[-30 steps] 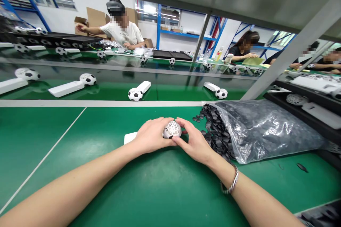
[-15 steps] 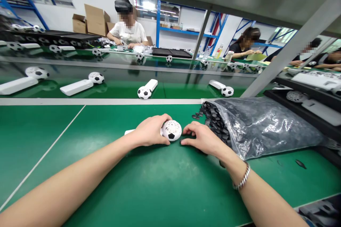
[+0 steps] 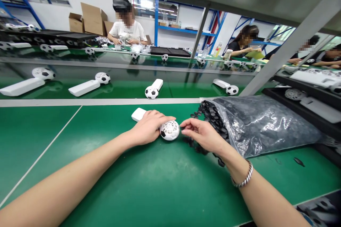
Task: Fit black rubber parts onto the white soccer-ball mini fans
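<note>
A white handheld fan with a football-shaped head [image 3: 169, 130] lies on the green worktop. Its pale handle [image 3: 139, 114] points away to the upper left. Around the neck and the ball's left side is my left hand [image 3: 149, 126], closed on it. One black patch shows on the ball's lower left; the rest of its visible face is white openwork. Just right of the ball, my right hand [image 3: 201, 133] pinches what looks like a small black piece at its fingertips. Loose black pieces [image 3: 213, 113] lie beyond and under that hand, spilling from a clear plastic bag [image 3: 271, 124].
Several football-headed fans [image 3: 151, 92] rest on the glossy green strip [image 3: 181, 88] behind the worktop. Black trays [image 3: 325, 113] with white fans stand at the right. A slanted grey post [image 3: 279, 56] rises beside the bag. Co-workers [image 3: 128, 32] sit across the line.
The fan has turned in my left hand, so more handle shows and the black patch sits further left. My right hand has moved slightly up towards the ball. Fans behind have shifted right.
</note>
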`<action>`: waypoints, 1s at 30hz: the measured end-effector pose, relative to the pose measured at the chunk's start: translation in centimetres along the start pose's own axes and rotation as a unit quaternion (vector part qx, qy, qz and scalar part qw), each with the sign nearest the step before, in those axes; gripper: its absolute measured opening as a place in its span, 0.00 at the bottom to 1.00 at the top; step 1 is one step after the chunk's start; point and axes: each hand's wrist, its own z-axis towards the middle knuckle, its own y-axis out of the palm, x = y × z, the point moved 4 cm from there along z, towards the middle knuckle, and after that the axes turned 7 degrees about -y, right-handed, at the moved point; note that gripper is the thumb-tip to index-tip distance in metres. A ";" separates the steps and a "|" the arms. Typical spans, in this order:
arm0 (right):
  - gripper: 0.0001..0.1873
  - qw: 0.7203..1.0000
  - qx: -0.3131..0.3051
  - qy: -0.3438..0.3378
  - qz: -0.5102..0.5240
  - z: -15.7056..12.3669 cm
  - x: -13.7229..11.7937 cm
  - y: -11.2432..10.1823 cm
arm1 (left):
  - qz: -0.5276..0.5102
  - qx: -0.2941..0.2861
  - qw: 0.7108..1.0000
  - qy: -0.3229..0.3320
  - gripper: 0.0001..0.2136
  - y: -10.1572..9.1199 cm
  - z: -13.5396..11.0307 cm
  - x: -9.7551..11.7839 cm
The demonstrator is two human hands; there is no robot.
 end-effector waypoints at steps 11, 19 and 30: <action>0.06 0.983 0.083 -0.134 -0.096 -0.2 -2.2 -0.4 | -0.001 -0.012 1.000 0.002 0.30 -0.2 0.0 0.1; 0.08 0.961 0.008 -0.229 -0.157 -0.3 -2.5 1.3 | -0.033 0.004 0.998 -0.050 0.41 0.5 -0.2 1.0; 0.25 0.997 0.051 -0.048 -0.016 0.4 0.4 1.9 | -0.058 0.053 0.992 -0.099 0.29 0.8 -0.2 1.5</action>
